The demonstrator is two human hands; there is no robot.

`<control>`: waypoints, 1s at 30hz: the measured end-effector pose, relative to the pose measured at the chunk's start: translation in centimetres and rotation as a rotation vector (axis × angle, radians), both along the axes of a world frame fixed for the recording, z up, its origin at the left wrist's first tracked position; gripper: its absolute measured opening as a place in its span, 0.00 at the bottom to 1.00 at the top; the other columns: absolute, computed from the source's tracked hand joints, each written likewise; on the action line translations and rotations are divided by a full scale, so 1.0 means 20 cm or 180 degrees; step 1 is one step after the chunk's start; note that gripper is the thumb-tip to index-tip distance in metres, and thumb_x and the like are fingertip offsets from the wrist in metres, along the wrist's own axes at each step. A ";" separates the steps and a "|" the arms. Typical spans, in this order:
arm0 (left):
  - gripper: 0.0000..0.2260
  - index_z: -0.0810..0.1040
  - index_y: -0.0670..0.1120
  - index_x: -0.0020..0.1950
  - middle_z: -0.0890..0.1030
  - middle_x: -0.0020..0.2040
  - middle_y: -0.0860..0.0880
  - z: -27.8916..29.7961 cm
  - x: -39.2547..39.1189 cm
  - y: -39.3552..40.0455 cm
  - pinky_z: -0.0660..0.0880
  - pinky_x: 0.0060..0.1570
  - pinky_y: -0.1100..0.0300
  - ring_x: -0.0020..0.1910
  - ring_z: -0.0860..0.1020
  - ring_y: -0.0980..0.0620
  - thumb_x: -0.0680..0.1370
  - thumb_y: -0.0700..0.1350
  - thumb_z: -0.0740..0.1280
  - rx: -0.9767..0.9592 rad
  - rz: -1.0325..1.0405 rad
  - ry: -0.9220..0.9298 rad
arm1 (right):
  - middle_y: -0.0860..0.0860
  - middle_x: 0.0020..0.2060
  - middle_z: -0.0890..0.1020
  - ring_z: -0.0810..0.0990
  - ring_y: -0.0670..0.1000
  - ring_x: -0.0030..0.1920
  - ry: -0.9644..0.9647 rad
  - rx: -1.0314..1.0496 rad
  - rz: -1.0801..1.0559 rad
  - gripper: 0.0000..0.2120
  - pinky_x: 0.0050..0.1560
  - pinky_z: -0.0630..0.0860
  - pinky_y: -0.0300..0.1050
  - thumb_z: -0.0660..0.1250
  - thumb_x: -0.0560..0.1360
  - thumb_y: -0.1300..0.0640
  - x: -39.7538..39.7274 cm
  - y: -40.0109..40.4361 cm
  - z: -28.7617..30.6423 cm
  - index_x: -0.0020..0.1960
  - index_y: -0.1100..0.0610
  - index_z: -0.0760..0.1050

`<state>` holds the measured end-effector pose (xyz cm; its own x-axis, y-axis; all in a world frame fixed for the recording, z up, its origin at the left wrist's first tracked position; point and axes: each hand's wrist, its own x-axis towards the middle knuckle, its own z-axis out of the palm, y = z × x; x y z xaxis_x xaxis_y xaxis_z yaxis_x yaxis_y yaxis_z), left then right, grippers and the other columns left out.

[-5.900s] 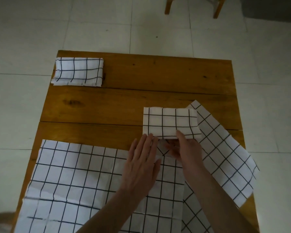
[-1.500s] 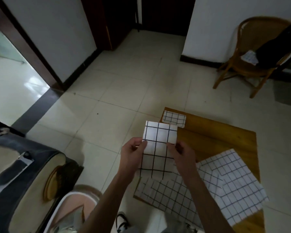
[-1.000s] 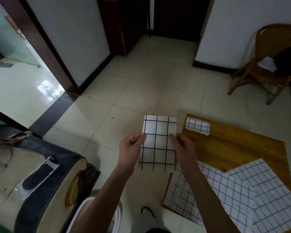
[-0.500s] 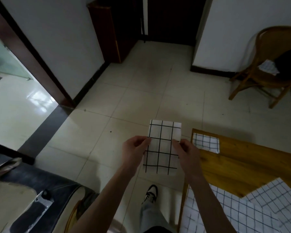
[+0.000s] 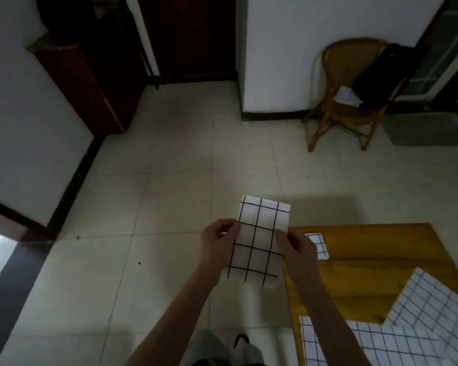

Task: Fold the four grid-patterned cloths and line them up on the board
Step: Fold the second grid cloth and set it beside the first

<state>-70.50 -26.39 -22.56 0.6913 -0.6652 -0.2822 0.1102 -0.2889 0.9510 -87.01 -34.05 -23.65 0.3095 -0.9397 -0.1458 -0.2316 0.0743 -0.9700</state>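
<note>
A folded white cloth with a black grid [image 5: 258, 240] hangs upright in the air over the floor, left of the wooden board [image 5: 362, 270]. My left hand [image 5: 217, 244] pinches its left edge and my right hand [image 5: 296, 249] pinches its right edge. Another folded grid cloth [image 5: 318, 245] lies at the board's far left corner, partly hidden behind my right hand. Two unfolded grid cloths lie on the board's near part, one at the front [image 5: 336, 342] and one at the right [image 5: 434, 305], overlapping.
Pale tiled floor [image 5: 169, 207] fills the left and middle. A wicker chair [image 5: 347, 96] with a dark item and a grid cloth on it stands at the back right. A dark wooden cabinet [image 5: 90, 83] and a doorway are at the back left. My leg and shoe [image 5: 238, 344] show below.
The cloth was lifted off the board into both hands. My view has kept swinging, so the board has slid to the lower right. My hands still hold the folded cloth the same way.
</note>
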 end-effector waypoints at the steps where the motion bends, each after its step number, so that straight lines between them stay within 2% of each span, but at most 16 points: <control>1: 0.04 0.86 0.47 0.52 0.85 0.42 0.52 -0.01 0.01 -0.06 0.74 0.40 0.65 0.38 0.79 0.59 0.79 0.43 0.73 0.0007 -0.0126 -0.0014 | 0.44 0.26 0.66 0.64 0.44 0.29 0.0035 0.0009 -0.0102 0.19 0.32 0.63 0.40 0.69 0.81 0.57 0.00 -0.03 0.00 0.35 0.60 0.67; 3: 0.03 0.86 0.47 0.51 0.84 0.40 0.53 -0.04 0.03 -0.18 0.74 0.40 0.65 0.37 0.79 0.59 0.79 0.42 0.73 0.0030 -0.0382 -0.0057 | 0.43 0.24 0.68 0.65 0.42 0.27 0.0114 0.0085 -0.0334 0.17 0.30 0.64 0.36 0.69 0.81 0.58 -0.01 -0.09 -0.01 0.35 0.59 0.69; 5: 0.05 0.86 0.48 0.49 0.83 0.38 0.55 -0.07 0.05 -0.31 0.74 0.40 0.67 0.36 0.78 0.60 0.79 0.39 0.72 0.0034 -0.0639 -0.0133 | 0.44 0.26 0.70 0.67 0.43 0.29 0.0105 0.0131 -0.0530 0.16 0.31 0.66 0.36 0.69 0.81 0.57 -0.01 -0.14 -0.02 0.37 0.60 0.71; 8: 0.05 0.86 0.47 0.49 0.82 0.34 0.57 -0.13 0.09 -0.51 0.72 0.40 0.69 0.34 0.77 0.61 0.78 0.38 0.72 0.0072 -0.1136 -0.0323 | 0.44 0.26 0.71 0.68 0.44 0.29 0.0122 0.0129 -0.0877 0.15 0.30 0.67 0.37 0.68 0.82 0.55 -0.01 -0.20 -0.04 0.37 0.56 0.73; 10: 0.05 0.86 0.44 0.51 0.81 0.34 0.57 -0.14 0.11 -0.63 0.71 0.38 0.71 0.32 0.76 0.63 0.79 0.36 0.71 0.0045 -0.1490 -0.0309 | 0.45 0.27 0.73 0.68 0.47 0.29 0.0157 0.0124 -0.1157 0.14 0.30 0.68 0.42 0.67 0.82 0.52 0.01 -0.24 -0.05 0.38 0.54 0.74; 13: 0.05 0.85 0.43 0.54 0.83 0.40 0.53 -0.14 0.14 -0.79 0.73 0.41 0.73 0.36 0.79 0.65 0.80 0.36 0.71 0.0009 -0.2074 -0.0108 | 0.59 0.37 0.81 0.77 0.61 0.36 0.0157 0.0218 -0.1568 0.19 0.37 0.76 0.60 0.66 0.81 0.42 0.05 -0.27 -0.06 0.46 0.58 0.79; 16: 0.05 0.84 0.47 0.52 0.85 0.45 0.52 -0.16 0.15 -0.91 0.75 0.45 0.71 0.42 0.81 0.63 0.80 0.38 0.71 -0.0013 -0.2634 0.0037 | 0.63 0.39 0.80 0.77 0.60 0.36 0.0190 0.0279 -0.2124 0.22 0.37 0.76 0.59 0.66 0.79 0.39 0.06 -0.26 -0.09 0.47 0.59 0.79; 19: 0.05 0.84 0.48 0.52 0.84 0.45 0.51 -0.22 0.12 -1.00 0.75 0.45 0.70 0.44 0.81 0.61 0.80 0.38 0.71 0.0037 -0.3065 0.0059 | 0.58 0.40 0.82 0.80 0.63 0.41 0.0170 0.0314 -0.2534 0.11 0.40 0.79 0.61 0.67 0.82 0.46 0.07 -0.23 -0.12 0.48 0.53 0.81; 20: 0.05 0.84 0.48 0.53 0.84 0.46 0.51 -0.23 0.09 -1.02 0.75 0.45 0.70 0.43 0.80 0.62 0.80 0.39 0.71 0.0069 -0.3199 0.0062 | 0.57 0.40 0.83 0.80 0.62 0.40 0.0149 0.0348 -0.2655 0.09 0.39 0.79 0.59 0.67 0.82 0.47 0.06 -0.21 -0.13 0.48 0.51 0.81; 23: 0.05 0.84 0.49 0.54 0.84 0.48 0.50 -0.30 0.01 -1.05 0.76 0.46 0.69 0.45 0.81 0.61 0.81 0.40 0.71 0.0171 -0.3585 0.0053 | 0.49 0.36 0.81 0.76 0.47 0.35 0.0125 0.0400 -0.2958 0.08 0.35 0.74 0.41 0.67 0.82 0.49 0.03 -0.16 -0.17 0.49 0.50 0.81; 24: 0.05 0.84 0.50 0.54 0.85 0.49 0.50 -0.32 -0.03 -1.06 0.76 0.46 0.69 0.46 0.81 0.59 0.81 0.41 0.71 0.0198 -0.3690 0.0053 | 0.47 0.36 0.81 0.76 0.45 0.35 0.0135 0.0416 -0.3049 0.08 0.35 0.73 0.38 0.66 0.82 0.49 0.01 -0.14 -0.19 0.50 0.50 0.81; 27: 0.07 0.83 0.53 0.52 0.85 0.51 0.52 -0.36 -0.14 -1.05 0.76 0.47 0.71 0.47 0.81 0.62 0.81 0.41 0.71 0.0233 -0.4000 -0.0026 | 0.46 0.37 0.82 0.78 0.45 0.37 0.0168 0.0489 -0.3323 0.07 0.37 0.75 0.37 0.67 0.82 0.49 -0.05 -0.07 -0.25 0.50 0.50 0.81; 30: 0.08 0.82 0.54 0.52 0.84 0.52 0.54 -0.40 -0.26 -1.02 0.75 0.47 0.73 0.48 0.81 0.66 0.81 0.40 0.71 0.0291 -0.4128 -0.0075 | 0.53 0.37 0.81 0.76 0.47 0.35 0.0160 0.0549 -0.3555 0.08 0.36 0.73 0.38 0.67 0.82 0.49 -0.12 0.00 -0.32 0.48 0.52 0.81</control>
<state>-75.70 -46.81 -30.51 -0.4322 -0.8275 -0.3585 -0.3130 -0.2352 0.9202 -89.43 -34.07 -30.04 -0.7005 -0.6526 -0.2888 0.0098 0.3959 -0.9182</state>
